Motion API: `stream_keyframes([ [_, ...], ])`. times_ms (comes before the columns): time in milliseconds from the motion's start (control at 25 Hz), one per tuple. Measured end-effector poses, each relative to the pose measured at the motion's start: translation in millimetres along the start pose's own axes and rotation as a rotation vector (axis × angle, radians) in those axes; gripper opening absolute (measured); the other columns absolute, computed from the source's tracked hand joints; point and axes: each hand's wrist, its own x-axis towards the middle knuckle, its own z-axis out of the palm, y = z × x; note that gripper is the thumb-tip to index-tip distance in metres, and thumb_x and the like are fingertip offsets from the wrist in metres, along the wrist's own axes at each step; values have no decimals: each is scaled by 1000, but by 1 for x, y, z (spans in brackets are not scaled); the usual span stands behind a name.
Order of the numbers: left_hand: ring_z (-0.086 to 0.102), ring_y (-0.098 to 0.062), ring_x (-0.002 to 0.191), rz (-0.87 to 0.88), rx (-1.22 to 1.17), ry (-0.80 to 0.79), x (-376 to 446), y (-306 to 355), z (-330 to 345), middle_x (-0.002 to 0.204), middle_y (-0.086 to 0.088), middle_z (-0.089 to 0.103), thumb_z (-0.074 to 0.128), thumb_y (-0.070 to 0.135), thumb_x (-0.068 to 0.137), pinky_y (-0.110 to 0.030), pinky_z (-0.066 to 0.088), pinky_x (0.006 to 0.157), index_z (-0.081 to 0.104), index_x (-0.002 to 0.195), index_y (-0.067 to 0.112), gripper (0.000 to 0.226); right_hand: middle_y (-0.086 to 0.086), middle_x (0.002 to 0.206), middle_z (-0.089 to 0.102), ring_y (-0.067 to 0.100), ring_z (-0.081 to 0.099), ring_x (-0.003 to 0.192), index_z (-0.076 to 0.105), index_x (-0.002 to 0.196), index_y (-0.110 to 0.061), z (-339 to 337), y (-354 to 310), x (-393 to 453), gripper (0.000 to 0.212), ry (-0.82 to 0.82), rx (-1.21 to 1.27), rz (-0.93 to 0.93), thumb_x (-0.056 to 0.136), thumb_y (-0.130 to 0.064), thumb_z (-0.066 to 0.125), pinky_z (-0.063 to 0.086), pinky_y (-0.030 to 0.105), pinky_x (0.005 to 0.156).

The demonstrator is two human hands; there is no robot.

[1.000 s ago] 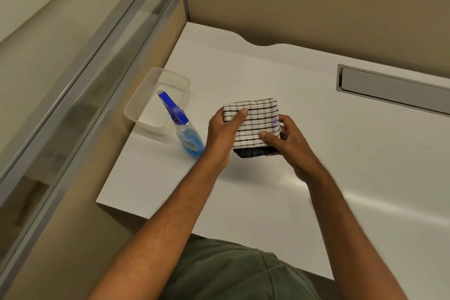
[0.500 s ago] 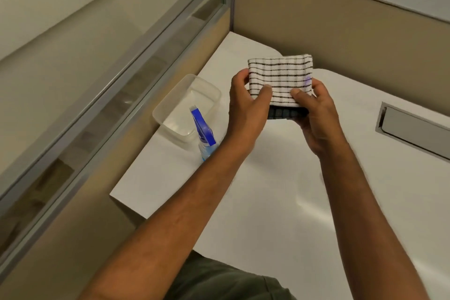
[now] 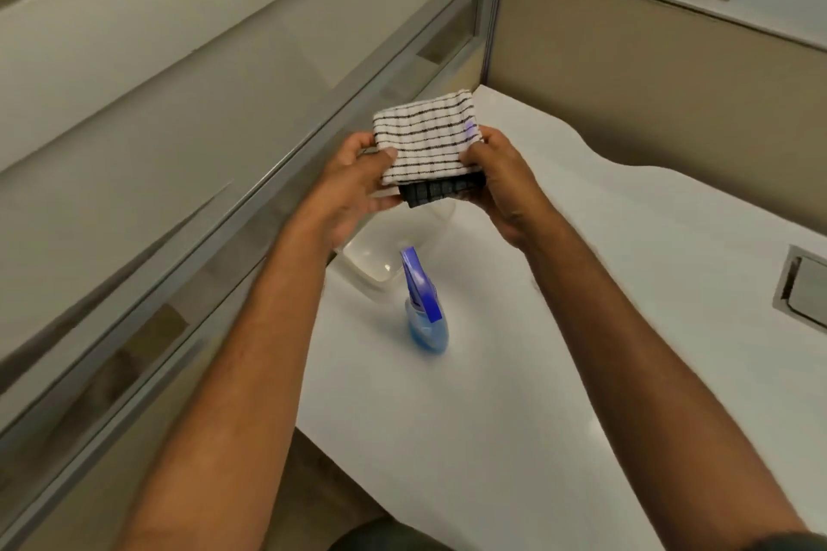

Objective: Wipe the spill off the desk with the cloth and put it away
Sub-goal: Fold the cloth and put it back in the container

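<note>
Both hands hold a folded cloth (image 3: 427, 141) up in the air above the white worktop (image 3: 559, 327). The left hand (image 3: 353, 188) grips the cloth's left edge, thumb lying on top of the fabric and fingers curled underneath. The right hand (image 3: 501, 183) pinches the right edge in the same way, thumb on the upper face and the rest of the fingers below. The cloth is white with thin dark stripes, folded into a thick square pad, and a darker checked layer shows along its near lower edge. It touches nothing but the two hands.

Directly beneath the cloth, near the left edge of the worktop, sits a clear plastic tub (image 3: 380, 264), partly hidden by the left wrist and the cloth. Just beside the tub, on the side nearer the person, stands a spray bottle (image 3: 425, 322) with pale blue liquid in it and a dark blue trigger head. The bottle is upright and apart from both arms.

At the far right a grey metal cable hatch (image 3: 805, 295) is set flush into the worktop surface. Beige partition panels (image 3: 649, 72) with a grey metal frame close off the back and left sides of the worktop, meeting at a corner post. Both forearms are bare and stretch forward from the bottom of the view. No wet patch can be made out on the worktop surface.
</note>
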Motion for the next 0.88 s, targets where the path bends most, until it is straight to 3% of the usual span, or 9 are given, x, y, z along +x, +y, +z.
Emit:
stream_keyframes([
  [80, 69, -31, 120, -55, -39, 93, 11, -37, -9, 137, -16, 66, 57, 6, 104, -52, 60, 96, 51, 136, 11, 33, 10, 134, 66, 26, 67, 121, 52, 142, -14, 8, 25, 15, 37, -25, -117, 73, 106, -17, 46, 63, 38, 94],
  [160, 75, -20, 107, -87, -43, 197, 19, -65, -11, 132, -14, 69, 59, 2, 101, -35, 66, 75, 56, 127, 13, 28, 9, 134, 66, 28, 66, 123, 54, 143, -14, 11, 46, 26, 38, -20, -253, 86, 105, -16, 51, 62, 40, 96],
  [240, 77, -12, 95, -111, -30, 287, 27, -84, -11, 126, -13, 72, 60, 0, 100, -25, 63, 62, 58, 121, 14, 26, 4, 129, 65, 24, 65, 116, 54, 141, -15, 12, 63, 36, 39, 19, -457, 25, 103, -19, 58, 60, 28, 84],
  [320, 74, -16, 102, -124, 28, 366, 37, -98, -11, 125, -9, 70, 61, -1, 98, -21, 62, 61, 49, 131, 9, 36, -1, 116, 63, 18, 63, 102, 53, 136, -18, 15, 75, 48, 38, 69, -672, -36, 101, -26, 64, 49, 18, 68],
  [480, 61, -11, 105, -119, 315, 448, 53, -118, -14, 124, -1, 56, 58, -3, 97, -6, 54, 61, 34, 132, 11, 45, 5, 108, 68, 18, 61, 88, 51, 120, -18, 23, 99, 69, 31, 113, -1074, -153, 99, -37, 65, 43, 23, 60],
  [640, 63, -18, 114, -212, 335, 385, 68, -133, -13, 133, -10, 60, 49, 2, 101, -36, 61, 99, 33, 138, 8, 40, 12, 112, 71, 24, 62, 95, 56, 127, -13, 26, 116, 80, 36, 89, -1412, -284, 102, -39, 60, 50, 35, 76],
  [880, 60, -22, 120, -395, 237, 350, 85, -140, -16, 138, -13, 57, 58, -2, 96, -45, 57, 105, 28, 141, 11, 56, 13, 114, 72, 25, 56, 105, 63, 132, -12, 34, 126, 95, 40, 37, -1692, -300, 102, -38, 63, 42, 35, 85],
])
